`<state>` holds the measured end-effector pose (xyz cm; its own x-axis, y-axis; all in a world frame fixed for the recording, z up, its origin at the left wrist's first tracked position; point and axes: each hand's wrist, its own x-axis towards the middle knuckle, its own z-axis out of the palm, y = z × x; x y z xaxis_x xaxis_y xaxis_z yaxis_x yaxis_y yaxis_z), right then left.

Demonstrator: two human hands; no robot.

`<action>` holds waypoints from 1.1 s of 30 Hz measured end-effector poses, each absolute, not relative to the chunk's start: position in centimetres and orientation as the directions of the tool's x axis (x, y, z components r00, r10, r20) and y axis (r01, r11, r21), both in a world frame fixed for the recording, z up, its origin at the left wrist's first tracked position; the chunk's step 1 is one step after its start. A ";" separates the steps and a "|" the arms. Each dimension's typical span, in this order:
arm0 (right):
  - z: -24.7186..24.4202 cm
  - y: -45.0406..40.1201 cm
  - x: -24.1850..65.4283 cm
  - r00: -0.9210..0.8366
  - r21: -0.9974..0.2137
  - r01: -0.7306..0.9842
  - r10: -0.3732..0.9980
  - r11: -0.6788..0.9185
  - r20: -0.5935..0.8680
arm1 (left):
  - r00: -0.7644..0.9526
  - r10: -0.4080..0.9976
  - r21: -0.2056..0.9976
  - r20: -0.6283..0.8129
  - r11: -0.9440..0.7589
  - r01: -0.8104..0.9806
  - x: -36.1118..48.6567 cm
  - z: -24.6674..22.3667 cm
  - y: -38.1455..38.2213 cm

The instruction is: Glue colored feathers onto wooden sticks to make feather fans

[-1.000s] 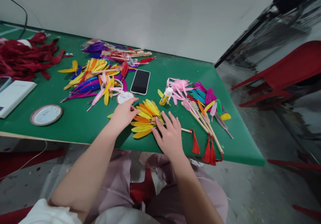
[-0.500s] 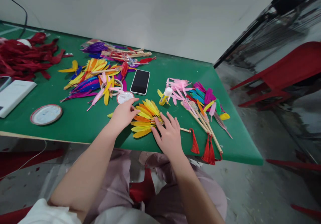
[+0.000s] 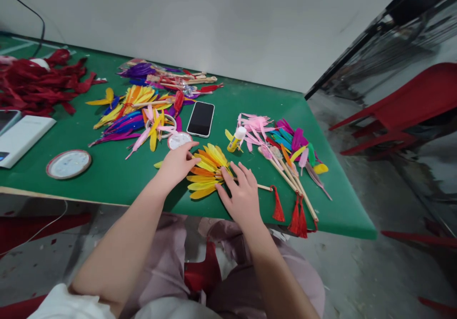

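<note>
A fan of yellow and orange feathers (image 3: 205, 178) lies on the green table (image 3: 132, 185), its wooden handle pointing right to a red tassel (image 3: 278, 206). My left hand (image 3: 176, 165) is at the fan's left upper edge, thumb and fingertips bent together on a feather tip. Over the fan's base rests my right hand (image 3: 241, 190), fingers spread, pressing on the feather roots. A glue stick (image 3: 236, 139) with a white cap stands tilted behind my right hand. Just behind my left hand is a small round lid (image 3: 179, 140).
Right of the fan lie pink feathers (image 3: 255, 123), teal and magenta feathers, and sticks with red tassels. A phone (image 3: 200, 119) lies behind. Colourful feather bundles (image 3: 124, 121), a white dish (image 3: 68, 164), a white box (image 3: 26, 140) and red cloth strips (image 3: 39, 85) are to the left.
The whole view has shifted slightly, so the table things sit a little lower and further right. Both hands keep nearly the same place on the feather fan.
</note>
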<state>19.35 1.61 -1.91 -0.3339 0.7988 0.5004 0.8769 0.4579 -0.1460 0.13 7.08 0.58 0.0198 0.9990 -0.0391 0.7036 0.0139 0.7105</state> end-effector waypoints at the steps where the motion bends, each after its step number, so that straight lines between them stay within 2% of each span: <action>1: -1.9 1.6 19.4 -0.329 -0.153 0.875 0.796 0.460 0.508 | 0.020 0.999 0.711 -0.044 0.017 0.703 0.2 0.6 7.1; 13: -1.6 1.9 19.2 -0.316 -0.234 0.858 0.830 0.457 0.460 | 0.070 0.996 0.731 -0.061 -0.004 0.682 0.2 0.7 7.0; 33: -1.7 2.2 19.0 -0.312 -0.249 0.862 0.850 0.441 0.426 | 0.084 0.995 0.760 -0.055 -0.013 0.650 0.3 0.5 7.1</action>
